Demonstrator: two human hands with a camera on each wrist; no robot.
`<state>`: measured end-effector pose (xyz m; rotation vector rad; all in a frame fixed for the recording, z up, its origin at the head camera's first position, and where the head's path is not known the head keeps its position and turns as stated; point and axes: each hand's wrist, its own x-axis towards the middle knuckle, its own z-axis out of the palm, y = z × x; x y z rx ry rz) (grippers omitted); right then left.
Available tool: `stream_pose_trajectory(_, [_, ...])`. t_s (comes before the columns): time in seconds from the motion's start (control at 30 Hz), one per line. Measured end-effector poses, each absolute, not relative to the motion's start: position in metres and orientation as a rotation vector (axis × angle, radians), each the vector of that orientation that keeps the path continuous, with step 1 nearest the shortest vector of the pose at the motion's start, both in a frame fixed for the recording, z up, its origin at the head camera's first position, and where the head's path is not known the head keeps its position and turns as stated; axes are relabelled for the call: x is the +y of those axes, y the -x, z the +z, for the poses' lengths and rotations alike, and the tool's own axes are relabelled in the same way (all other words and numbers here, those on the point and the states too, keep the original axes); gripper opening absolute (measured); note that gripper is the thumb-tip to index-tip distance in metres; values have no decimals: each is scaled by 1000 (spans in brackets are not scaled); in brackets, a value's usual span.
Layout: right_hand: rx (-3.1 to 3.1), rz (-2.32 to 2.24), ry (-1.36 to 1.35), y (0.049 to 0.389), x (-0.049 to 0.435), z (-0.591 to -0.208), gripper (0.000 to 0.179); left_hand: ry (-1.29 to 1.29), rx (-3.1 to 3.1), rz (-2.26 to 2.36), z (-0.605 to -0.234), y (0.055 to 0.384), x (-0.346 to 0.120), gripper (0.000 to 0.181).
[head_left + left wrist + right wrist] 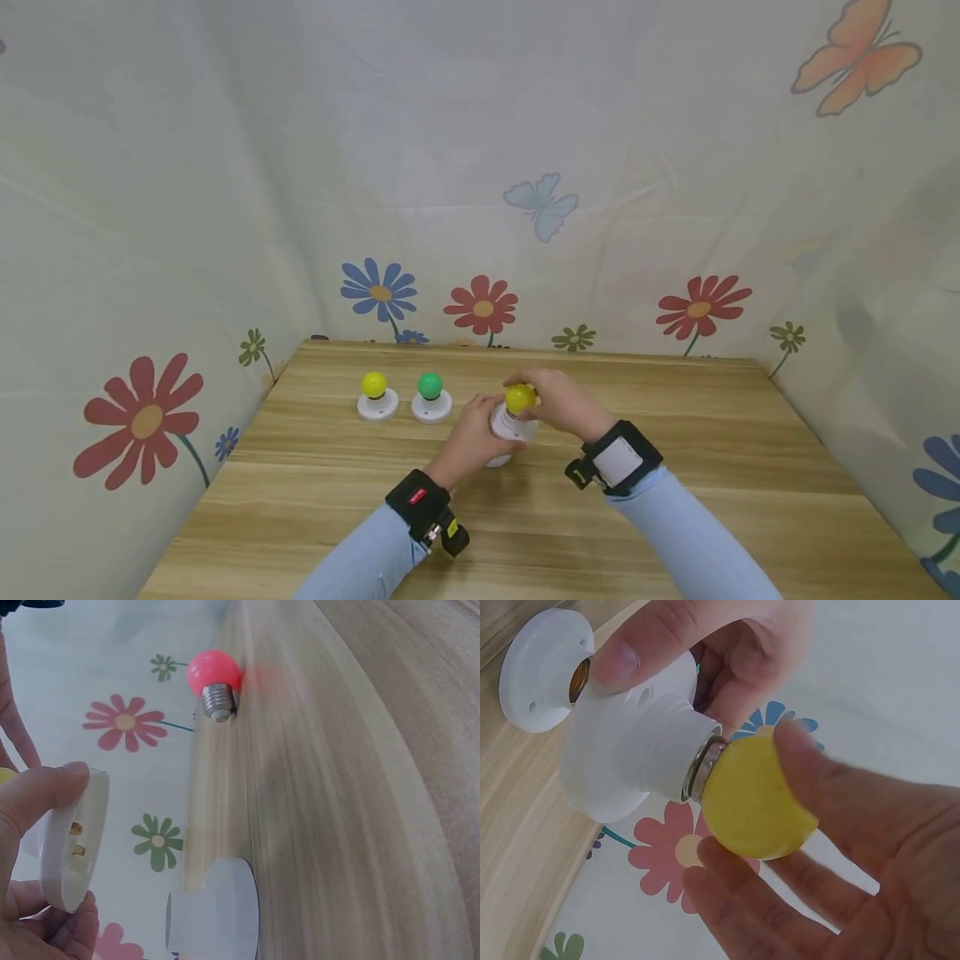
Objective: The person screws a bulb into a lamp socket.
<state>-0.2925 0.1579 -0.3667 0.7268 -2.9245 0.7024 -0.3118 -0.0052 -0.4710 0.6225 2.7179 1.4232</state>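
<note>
Far left, a yellow bulb [373, 385] and then a green bulb [430, 386] each sit upright in a white round-base socket [378, 407] on the wood-grain table [712, 442]; low risk unless an elbow or sleeve clips them. Next, left hand [467, 440]: thumb and fingers pinch the rim of a lifted white lamp socket [512, 428], brass contacts [77, 840] showing underneath. Rim grip looks shallow, so torque from the bulb side could spin the base in those fingers or slip it out. Just below the lifted one, an empty socket [547, 671] stands on the table; a drop or a dip of the left hand would likely knock it over. The held yellow bulb [520, 399] is at the lifted socket's mouth, a strip of its metal screw cap [707, 766] exposed, so probably not fully seated; can't tell which way it's turning. If the axes go off line, expect cross-threading or a jam. Right hand [567, 404]: thumb and fingers curve round that bulb, contact looks light; smooth globe could slide, or fall if the thread isn't engaged. Loose pink bulb [214, 671] lies on the table in the left wrist view, unsocketed; a bump could roll it away.
</note>
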Motion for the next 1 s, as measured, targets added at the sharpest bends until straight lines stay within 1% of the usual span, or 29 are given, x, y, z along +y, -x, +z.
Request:
stream_pose_trajectory(0.13, [-2883, 602, -592, 294, 156, -373, 60, -609, 2719, 1427, -470, 312, -5, 75])
stream_pose_trajectory(0.27, [-2778, 358, -450, 295, 154, -384, 63, -587, 2716, 1432, -470, 312, -5, 70])
stream_pose_trajectory(0.47, [-2664, 184, -400, 293, 150, -392, 66, -574, 2700, 1456, -470, 312, -5, 69])
stream_pose_trajectory(0.53, [-2644, 173, -411, 292, 150, -392, 64, -576, 2703, 1449, -469, 311, -4, 68])
stream_pose_trajectory(0.6, [-2663, 207, -435, 292, 150, -389, 58, -580, 2705, 1443, -468, 310, -4, 68])
stream_pose_trajectory(0.8, [-2840, 468, -599, 292, 154, -376, 38, -579, 2707, 1430, -468, 309, -5, 73])
stream_pose_trajectory(1.0, [-2879, 627, -769, 293, 158, -369, 39, -570, 2721, 1412, -468, 308, -5, 75])
